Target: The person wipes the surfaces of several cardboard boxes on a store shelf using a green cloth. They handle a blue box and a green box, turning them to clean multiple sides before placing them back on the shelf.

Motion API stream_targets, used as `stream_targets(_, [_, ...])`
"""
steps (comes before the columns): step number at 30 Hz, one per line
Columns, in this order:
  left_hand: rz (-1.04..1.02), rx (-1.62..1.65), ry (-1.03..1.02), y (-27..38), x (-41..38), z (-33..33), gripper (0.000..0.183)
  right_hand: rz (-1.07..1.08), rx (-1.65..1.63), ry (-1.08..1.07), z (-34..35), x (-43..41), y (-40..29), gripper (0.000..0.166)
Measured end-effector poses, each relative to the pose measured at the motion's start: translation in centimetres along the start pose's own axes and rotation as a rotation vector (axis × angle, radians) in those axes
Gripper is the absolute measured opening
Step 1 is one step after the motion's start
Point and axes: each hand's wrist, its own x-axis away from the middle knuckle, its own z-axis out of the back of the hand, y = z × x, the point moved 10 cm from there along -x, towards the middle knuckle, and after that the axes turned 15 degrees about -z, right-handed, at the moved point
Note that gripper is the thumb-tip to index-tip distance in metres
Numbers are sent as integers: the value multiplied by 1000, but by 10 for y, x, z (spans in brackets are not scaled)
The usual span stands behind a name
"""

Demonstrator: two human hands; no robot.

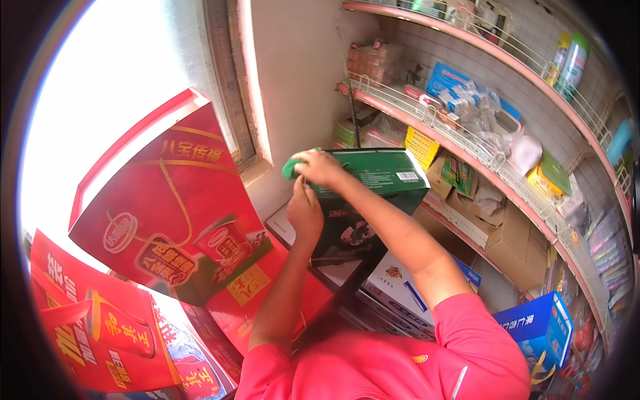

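A dark green cardboard box (380,172) with a printed top and a barcode stands before me. At its far left corner my right hand (320,169) grips a bunched bright green cloth or strap (291,167); which of the two I cannot tell. My left hand (306,210) is raised just below, its fingers pinched together close to the right hand at the box's left edge. Whether the left fingertips hold part of the green thing is hidden. Below the green box lie white boxes (392,285) in a stack.
Large red gift boxes (165,210) with a rope handle stand at the left, beside a bright window. Wire-edged shelves (445,130) curve along the right, holding packets, cartons and spray cans (572,62). A blue gift box (537,325) stands at the lower right.
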Motion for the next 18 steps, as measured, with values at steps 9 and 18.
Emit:
stream_targets(9, [-74, 126, -3, 7, 6, 6, 28, 5, -102, -117, 50, 90, 1, 33])
stream_targets(18, [31, 606, 5, -29, 6, -5, 35, 158, -24, 136, 69, 145, -19, 25])
